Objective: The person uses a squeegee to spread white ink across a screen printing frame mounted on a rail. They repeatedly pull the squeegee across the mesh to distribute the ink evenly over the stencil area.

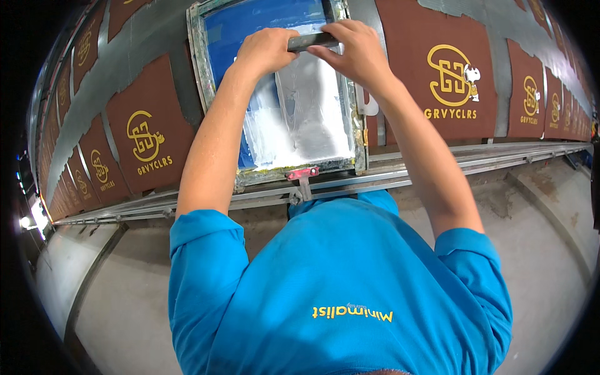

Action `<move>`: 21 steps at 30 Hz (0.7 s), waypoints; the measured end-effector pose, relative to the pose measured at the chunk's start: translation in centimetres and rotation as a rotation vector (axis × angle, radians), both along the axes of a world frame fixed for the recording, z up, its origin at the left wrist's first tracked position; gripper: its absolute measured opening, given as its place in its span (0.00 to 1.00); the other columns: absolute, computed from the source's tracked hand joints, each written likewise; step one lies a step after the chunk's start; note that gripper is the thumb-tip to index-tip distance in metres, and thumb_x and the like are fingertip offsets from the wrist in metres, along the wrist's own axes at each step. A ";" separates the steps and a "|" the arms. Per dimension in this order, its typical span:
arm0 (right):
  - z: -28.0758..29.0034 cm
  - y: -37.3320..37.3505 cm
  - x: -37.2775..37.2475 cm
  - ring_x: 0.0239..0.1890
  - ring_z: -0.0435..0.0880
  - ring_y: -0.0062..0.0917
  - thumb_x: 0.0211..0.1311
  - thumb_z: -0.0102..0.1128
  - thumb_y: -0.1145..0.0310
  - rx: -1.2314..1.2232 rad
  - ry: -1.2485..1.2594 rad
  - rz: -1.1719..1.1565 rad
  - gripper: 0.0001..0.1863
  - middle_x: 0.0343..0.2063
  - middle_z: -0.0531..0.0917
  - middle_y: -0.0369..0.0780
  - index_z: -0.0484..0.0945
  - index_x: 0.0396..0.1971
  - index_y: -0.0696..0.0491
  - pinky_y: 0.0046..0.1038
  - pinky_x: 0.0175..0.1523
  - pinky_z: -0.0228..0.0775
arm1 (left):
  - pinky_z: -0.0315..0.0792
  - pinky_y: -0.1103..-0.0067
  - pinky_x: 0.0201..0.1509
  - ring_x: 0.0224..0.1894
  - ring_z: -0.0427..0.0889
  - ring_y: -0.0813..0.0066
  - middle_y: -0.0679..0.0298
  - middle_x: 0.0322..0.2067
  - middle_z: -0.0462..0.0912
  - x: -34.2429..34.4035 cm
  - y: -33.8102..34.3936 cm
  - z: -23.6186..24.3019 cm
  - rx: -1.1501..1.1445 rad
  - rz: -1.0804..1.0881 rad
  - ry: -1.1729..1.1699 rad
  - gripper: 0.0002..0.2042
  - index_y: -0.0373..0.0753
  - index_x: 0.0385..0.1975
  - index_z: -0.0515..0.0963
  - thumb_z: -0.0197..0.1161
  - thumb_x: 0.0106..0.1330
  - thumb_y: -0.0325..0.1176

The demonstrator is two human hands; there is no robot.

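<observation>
My left hand [265,50] and my right hand [355,53] grip a long dark squeegee bar [304,43] from either end, their fingers closed on it over the upper part of a screen-printing frame [360,145]. The screen's blue surface [228,28] carries a broad wet white and pale-grey layer of ink [300,125] across its middle and lower part. Part of the frame's left side is hidden behind my left forearm. A red metal clamp [303,173] sits at the front edge of the frame.
Brown fabric pieces with yellow printed designs [147,94] lie along the long grey table [131,28] on both sides of the frame. A metal rail [400,174] runs along the near edge, above a pale floor [131,281]. Bright lights show at the far left.
</observation>
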State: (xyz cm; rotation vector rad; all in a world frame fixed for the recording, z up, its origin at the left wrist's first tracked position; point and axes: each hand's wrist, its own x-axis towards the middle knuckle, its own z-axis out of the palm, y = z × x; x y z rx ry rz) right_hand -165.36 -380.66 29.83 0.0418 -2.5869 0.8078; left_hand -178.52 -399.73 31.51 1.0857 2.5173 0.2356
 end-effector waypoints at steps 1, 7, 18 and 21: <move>0.0 -0.3 -1.3 0.48 0.85 0.44 0.62 0.76 0.55 0.068 -0.128 0.020 0.20 0.40 0.88 0.43 0.86 0.45 0.54 0.43 0.53 0.75 | 0.80 0.59 0.48 0.43 0.89 0.54 0.61 0.35 0.90 -0.1 0.2 0.1 0.007 -0.005 0.016 0.11 0.55 0.44 0.88 0.70 0.62 0.39; -3.8 -1.9 0.7 0.43 0.84 0.43 0.60 0.72 0.66 0.126 -0.174 0.053 0.10 0.34 0.84 0.42 0.81 0.37 0.52 0.41 0.52 0.73 | 0.82 0.60 0.49 0.45 0.89 0.56 0.62 0.39 0.90 4.3 -1.5 -1.1 0.097 0.005 0.047 0.13 0.55 0.47 0.88 0.69 0.63 0.35; -1.1 -3.3 6.4 0.39 0.88 0.42 0.62 0.71 0.61 0.086 -0.404 0.198 0.11 0.32 0.86 0.43 0.82 0.32 0.53 0.45 0.43 0.78 | 0.81 0.64 0.48 0.42 0.90 0.55 0.54 0.38 0.91 7.8 -2.7 1.8 -0.142 -0.031 -0.367 0.19 0.51 0.52 0.87 0.75 0.60 0.41; -0.9 -1.1 -0.1 0.40 0.89 0.42 0.63 0.72 0.59 0.200 -0.277 0.120 0.12 0.32 0.87 0.44 0.82 0.32 0.53 0.45 0.44 0.80 | 0.80 0.63 0.47 0.40 0.89 0.54 0.56 0.35 0.90 1.8 -1.1 1.3 -0.049 -0.092 -0.062 0.17 0.51 0.48 0.87 0.74 0.59 0.43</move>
